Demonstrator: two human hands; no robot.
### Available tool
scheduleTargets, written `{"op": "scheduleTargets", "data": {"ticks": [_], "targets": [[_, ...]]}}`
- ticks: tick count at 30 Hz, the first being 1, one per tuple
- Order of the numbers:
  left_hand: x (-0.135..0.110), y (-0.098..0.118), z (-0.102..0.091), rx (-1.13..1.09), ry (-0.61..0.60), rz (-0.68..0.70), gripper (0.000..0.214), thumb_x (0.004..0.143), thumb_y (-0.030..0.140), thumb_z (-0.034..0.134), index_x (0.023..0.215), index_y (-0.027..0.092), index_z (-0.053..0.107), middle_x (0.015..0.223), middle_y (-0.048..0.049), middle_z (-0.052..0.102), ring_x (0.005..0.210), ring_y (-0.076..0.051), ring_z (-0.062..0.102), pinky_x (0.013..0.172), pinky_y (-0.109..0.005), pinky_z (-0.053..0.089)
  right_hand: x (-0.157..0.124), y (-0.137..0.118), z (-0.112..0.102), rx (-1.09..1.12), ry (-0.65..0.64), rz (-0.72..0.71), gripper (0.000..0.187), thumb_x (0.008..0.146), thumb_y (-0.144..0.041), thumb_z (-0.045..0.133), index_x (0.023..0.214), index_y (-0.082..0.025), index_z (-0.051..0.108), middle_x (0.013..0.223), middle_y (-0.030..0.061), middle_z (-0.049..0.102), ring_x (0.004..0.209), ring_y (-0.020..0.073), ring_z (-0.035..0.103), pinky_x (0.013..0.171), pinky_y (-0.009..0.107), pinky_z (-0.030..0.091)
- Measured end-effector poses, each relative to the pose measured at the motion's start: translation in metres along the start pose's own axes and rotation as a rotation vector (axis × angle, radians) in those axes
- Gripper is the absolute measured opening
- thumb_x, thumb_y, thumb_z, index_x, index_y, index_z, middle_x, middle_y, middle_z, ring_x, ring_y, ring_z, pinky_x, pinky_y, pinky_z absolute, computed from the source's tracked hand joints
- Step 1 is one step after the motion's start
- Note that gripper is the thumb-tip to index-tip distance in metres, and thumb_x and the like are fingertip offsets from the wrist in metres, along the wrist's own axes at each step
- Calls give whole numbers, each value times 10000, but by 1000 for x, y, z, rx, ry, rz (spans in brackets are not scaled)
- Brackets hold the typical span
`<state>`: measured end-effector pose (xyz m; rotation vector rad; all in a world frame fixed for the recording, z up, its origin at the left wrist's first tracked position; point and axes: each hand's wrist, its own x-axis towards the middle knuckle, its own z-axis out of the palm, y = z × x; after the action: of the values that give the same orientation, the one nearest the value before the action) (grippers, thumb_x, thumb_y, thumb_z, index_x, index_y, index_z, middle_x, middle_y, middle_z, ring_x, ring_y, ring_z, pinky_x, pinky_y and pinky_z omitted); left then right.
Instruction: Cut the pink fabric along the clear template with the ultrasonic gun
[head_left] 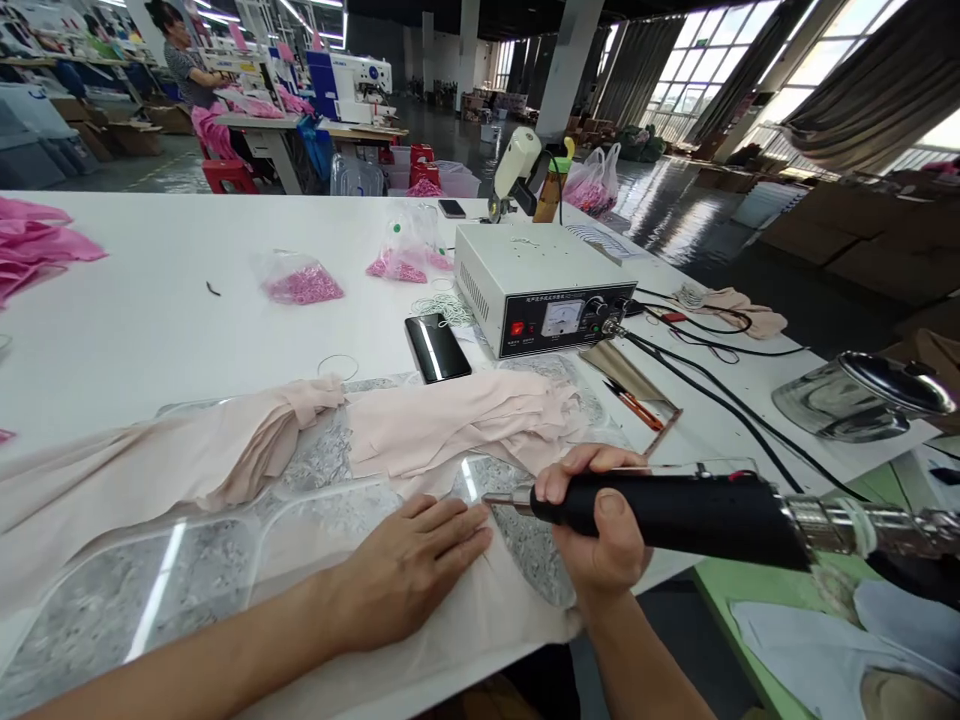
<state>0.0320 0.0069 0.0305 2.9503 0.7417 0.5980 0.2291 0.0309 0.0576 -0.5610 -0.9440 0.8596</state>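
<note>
My left hand (412, 565) lies flat with fingers stretched out on pale pink fabric (450, 420) spread over a clear sheet and lace (322, 460) on the white table (150, 310). My right hand (600, 520) is wrapped round a black handheld tool (675, 510) with a metal tip pointing left, close to my left fingertips. The tool's metal rear end and cable run off to the right.
A white control box (540, 285) with a meter and knobs stands behind the fabric, a black phone (436, 347) beside it. Bags of pink pieces (300, 280) lie farther back. A metal lid (862, 395) sits at the right. Another person sits at sewing machines (352, 85) far behind.
</note>
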Motion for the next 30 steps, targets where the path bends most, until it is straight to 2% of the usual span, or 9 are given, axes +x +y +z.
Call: {"op": "scheduleTargets", "data": {"ticks": [14, 30], "targets": [[9, -3, -13, 19, -59, 98, 332, 998, 65, 342, 1262, 69, 543, 1219, -169, 625, 1117, -275, 549, 855, -393, 447, 0, 4, 1, 22, 9, -9, 86, 834, -288, 579, 892, -229, 555, 796, -35, 574, 518, 89, 570, 517, 275, 497], [10, -2, -14, 35, -92, 93, 341, 983, 87, 342, 1265, 118, 532, 1231, -153, 613, 1076, -261, 547, 847, -377, 413, 2, -3, 0, 37, 24, -8, 124, 793, -327, 583, 872, -234, 562, 772, -26, 554, 483, 93, 534, 461, 270, 478]]}}
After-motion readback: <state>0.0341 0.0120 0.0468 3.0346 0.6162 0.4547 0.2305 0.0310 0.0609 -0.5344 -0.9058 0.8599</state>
